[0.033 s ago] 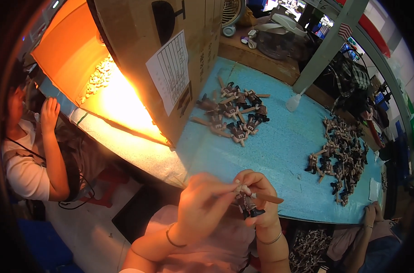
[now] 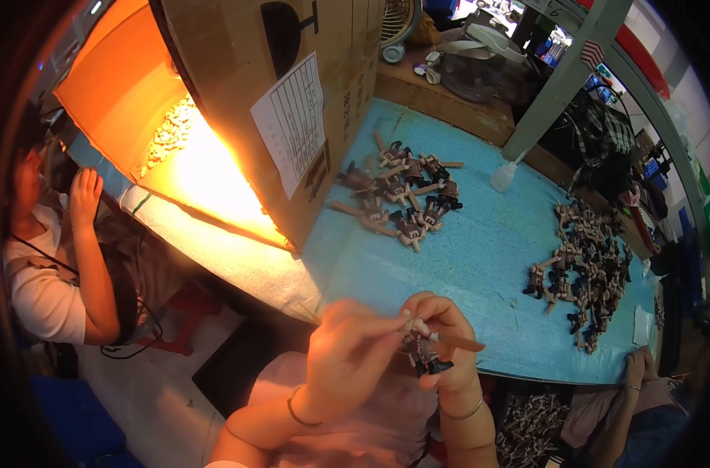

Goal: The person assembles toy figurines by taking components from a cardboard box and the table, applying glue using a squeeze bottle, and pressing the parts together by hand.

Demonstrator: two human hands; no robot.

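Close in front of me, above the near edge of the table, I hold a small toy figure with a brown outfit and black boots. My right hand is closed round it from the right side. My left hand pinches at the figure's upper end with thumb and forefinger; the exact part between these fingertips is too small to make out. A flat tan paddle-like piece sticks out to the right from the figure, across my right hand.
A blue tabletop bears a loose group of similar figures and a denser pile at right. A white squeeze bottle stands at the back. A cardboard box, brightly lit inside, stands left. One person sits left; another person's hands rest right.
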